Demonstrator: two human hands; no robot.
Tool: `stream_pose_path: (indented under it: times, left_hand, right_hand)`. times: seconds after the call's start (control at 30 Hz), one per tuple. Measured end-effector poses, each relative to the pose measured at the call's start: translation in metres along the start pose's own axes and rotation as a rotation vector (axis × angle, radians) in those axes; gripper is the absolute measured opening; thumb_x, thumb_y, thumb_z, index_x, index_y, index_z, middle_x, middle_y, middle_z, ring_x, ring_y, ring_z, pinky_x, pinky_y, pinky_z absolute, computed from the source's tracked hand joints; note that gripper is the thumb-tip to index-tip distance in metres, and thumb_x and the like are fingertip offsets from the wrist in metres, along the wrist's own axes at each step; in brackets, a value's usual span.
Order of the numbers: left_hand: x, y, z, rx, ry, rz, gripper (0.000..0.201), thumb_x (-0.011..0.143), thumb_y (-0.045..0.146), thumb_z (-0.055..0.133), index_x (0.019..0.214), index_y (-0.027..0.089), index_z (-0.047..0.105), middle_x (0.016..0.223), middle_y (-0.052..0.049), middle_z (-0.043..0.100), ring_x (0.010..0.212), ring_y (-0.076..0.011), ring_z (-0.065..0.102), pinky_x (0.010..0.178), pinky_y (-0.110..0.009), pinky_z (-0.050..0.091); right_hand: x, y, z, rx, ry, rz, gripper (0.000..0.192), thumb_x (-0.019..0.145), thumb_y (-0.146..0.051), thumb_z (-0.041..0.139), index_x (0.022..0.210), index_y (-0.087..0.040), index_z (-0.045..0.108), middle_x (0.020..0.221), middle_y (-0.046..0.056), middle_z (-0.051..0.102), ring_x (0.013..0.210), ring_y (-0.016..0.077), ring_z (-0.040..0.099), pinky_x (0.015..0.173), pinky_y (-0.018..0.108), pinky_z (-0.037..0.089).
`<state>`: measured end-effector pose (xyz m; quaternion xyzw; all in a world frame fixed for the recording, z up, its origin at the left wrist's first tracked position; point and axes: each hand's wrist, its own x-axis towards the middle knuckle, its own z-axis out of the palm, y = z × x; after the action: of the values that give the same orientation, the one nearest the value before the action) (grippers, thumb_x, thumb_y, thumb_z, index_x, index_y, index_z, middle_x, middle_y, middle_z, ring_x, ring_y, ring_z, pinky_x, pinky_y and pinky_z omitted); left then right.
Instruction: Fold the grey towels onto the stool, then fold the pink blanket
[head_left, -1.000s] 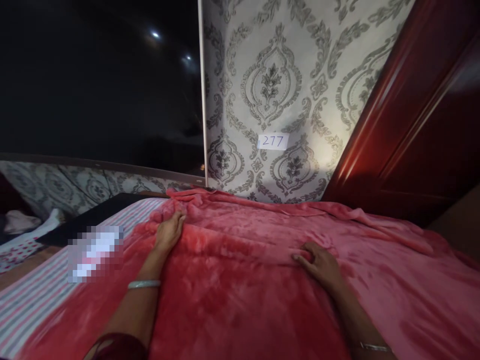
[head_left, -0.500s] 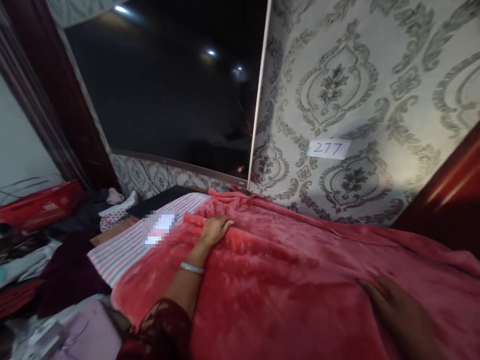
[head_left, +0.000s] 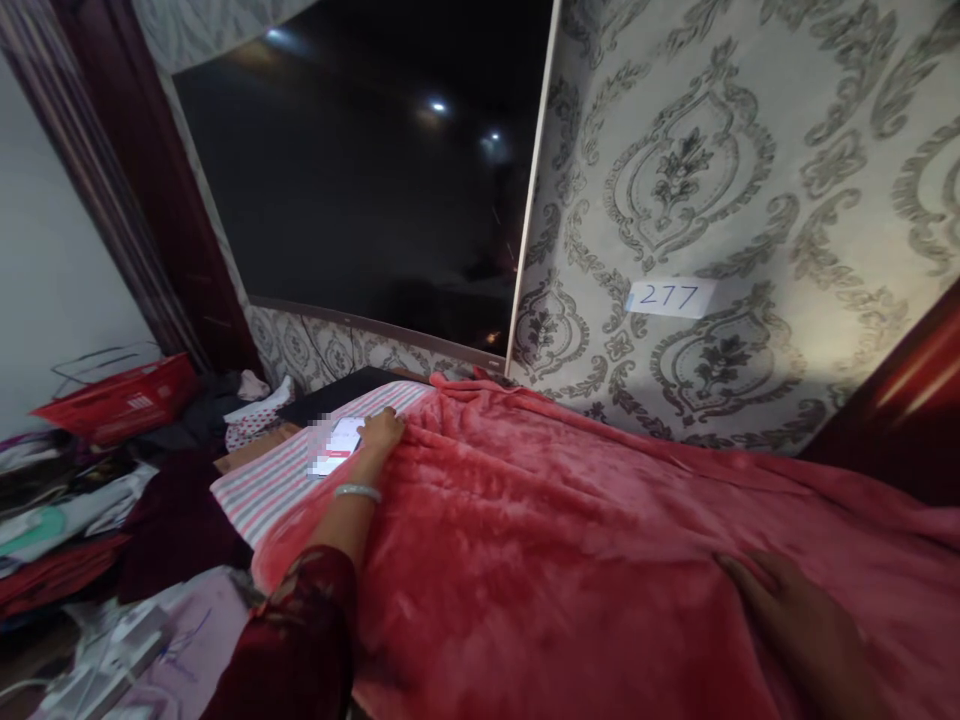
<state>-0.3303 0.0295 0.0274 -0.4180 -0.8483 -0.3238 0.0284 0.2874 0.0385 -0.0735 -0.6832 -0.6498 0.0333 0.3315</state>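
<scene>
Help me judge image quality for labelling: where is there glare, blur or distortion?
Head view: light spots glare on the dark screen; the right hand is dim and soft; the left hand is sharper; a pixelated patch sits beside it; wall edges bow outward.

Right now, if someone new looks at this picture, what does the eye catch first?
First, the red plush blanket spread over the bed across the lower frame, with the left hand at its far edge and the right hand flat on it near the lower right. Next, the large dark screen on the patterned wall, and the paper label reading 277 to its right.
</scene>
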Motion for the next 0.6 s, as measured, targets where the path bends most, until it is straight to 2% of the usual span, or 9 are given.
stream_pose_path:
  times: [0.1,0.23,0.33,0.5,0.6]
  left_hand:
    - [0.015,-0.009,-0.006,-0.076,-0.047,0.041,0.023,0.084,0.025,0.056,0.097,0.022,0.075,0.088,-0.010,0.076,0.092,-0.0309,0.071,0.086,-0.045,0.054]
    - [0.024,-0.017,-0.016,-0.158,0.002,0.097,0.040,0.088,0.019,0.040,0.111,0.017,0.073,0.103,-0.009,0.077,0.095,-0.0216,0.071,0.086,-0.033,0.054]
    - [0.027,-0.023,-0.022,-0.156,0.032,0.105,0.041,0.088,0.017,0.037,0.108,0.016,0.072,0.104,-0.009,0.077,0.098,-0.0212,0.070,0.084,-0.030,0.054]
    - [0.026,-0.022,-0.031,-0.052,-0.031,0.148,0.030,0.085,0.015,0.046,0.093,0.015,0.075,0.090,-0.009,0.075,0.085,-0.0233,0.069,0.075,-0.031,0.053]
    - [0.016,-0.015,-0.037,0.040,-0.032,0.226,0.030,0.089,0.016,0.048,0.098,0.015,0.077,0.108,-0.015,0.073,0.104,-0.0306,0.066,0.087,-0.040,0.052]
  right_hand:
    - [-0.003,-0.014,-0.008,0.040,-0.058,0.109,0.064,0.068,-0.082,0.048,0.086,-0.026,0.074,0.103,0.016,0.079,0.099,0.0439,0.072,0.084,0.055,0.055]
    - [-0.005,-0.024,-0.015,0.052,-0.044,0.101,0.062,0.066,-0.082,0.048,0.082,-0.027,0.072,0.102,0.015,0.079,0.096,0.0432,0.072,0.080,0.054,0.055]
    - [-0.007,-0.027,-0.017,0.084,-0.064,0.082,0.062,0.067,-0.081,0.047,0.083,-0.026,0.072,0.100,0.014,0.079,0.095,0.0411,0.072,0.079,0.050,0.055]
    - [-0.009,-0.035,-0.022,0.102,-0.069,0.094,0.059,0.067,-0.080,0.047,0.078,-0.028,0.071,0.094,0.014,0.078,0.091,0.0408,0.072,0.079,0.051,0.055]
    - [-0.009,-0.037,-0.023,0.117,-0.066,0.087,0.056,0.067,-0.079,0.050,0.077,-0.028,0.070,0.092,0.014,0.077,0.089,0.0399,0.071,0.078,0.050,0.054]
